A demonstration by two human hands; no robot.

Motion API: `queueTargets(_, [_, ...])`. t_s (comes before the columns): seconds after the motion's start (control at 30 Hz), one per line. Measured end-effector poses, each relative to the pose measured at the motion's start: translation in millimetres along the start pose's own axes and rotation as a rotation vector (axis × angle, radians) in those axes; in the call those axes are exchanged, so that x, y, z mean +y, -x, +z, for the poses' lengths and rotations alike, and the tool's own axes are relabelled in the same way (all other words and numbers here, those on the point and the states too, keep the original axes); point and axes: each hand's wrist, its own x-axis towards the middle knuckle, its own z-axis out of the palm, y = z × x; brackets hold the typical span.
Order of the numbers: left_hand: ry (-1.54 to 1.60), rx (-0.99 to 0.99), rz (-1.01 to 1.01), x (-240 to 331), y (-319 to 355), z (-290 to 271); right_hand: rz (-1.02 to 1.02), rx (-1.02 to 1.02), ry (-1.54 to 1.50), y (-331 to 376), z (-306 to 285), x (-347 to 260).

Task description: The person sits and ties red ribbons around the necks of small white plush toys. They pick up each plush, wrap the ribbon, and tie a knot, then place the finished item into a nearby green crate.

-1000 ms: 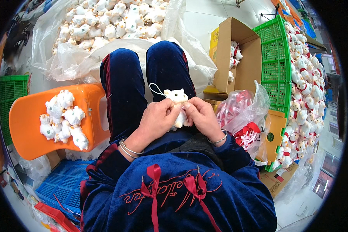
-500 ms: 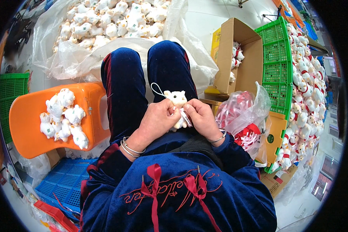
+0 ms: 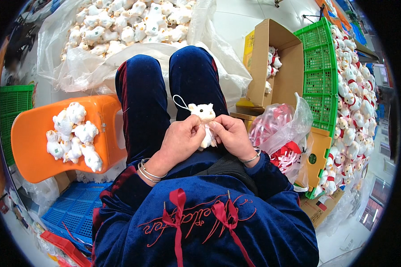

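A small white plush animal point(image 3: 204, 111) sits upright in my lap, its head with dark eyes at the top. A white hanging loop point(image 3: 179, 101) sticks out to the left of its head. My left hand point(image 3: 182, 137) is closed, thumb and fingers pinching at the toy's neck from the left. From the right, my right hand point(image 3: 233, 136) pinches at the same neck, the two sets of fingertips nearly meeting. Below them the toy's white lower body shows between the hands. Whatever lies under the fingertips is hidden.
On my left, an orange stool point(image 3: 29, 147) bears several white plush toys point(image 3: 71, 129). A clear plastic sheet point(image 3: 120, 62) with a heap of toys lies ahead. At right stand a cardboard box point(image 3: 258, 66), a bag of red ribbons point(image 3: 286, 153) and a green crate point(image 3: 317, 80) beside red-scarved toys.
The printed white strip that hung beside my right fingers is out of sight now. My right hand has shifted slightly left, closer to my left hand at the toy's neck.
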Motion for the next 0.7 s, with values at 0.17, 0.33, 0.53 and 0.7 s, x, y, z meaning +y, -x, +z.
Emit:
queueTargets(0.17, [0.064,-0.028,-0.04,0.6,1.1,-1.2,0.027,-0.028,-0.063,0.1,-3.6,2.3])
queueTargets(0.33, [0.101,-0.024,-0.022,-4.6,1.6,0.0,0.033,-0.02,-0.045,-0.8,-2.9,1.0])
queueTargets(0.53, [0.083,-0.047,-0.017,-3.9,1.6,-1.7,-0.015,0.023,0.083,-4.4,1.4,4.1])
queueTargets(0.7, [0.113,-0.041,-0.013,-2.0,4.1,-3.4,0.03,-0.001,-0.029,0.8,0.4,-0.8])
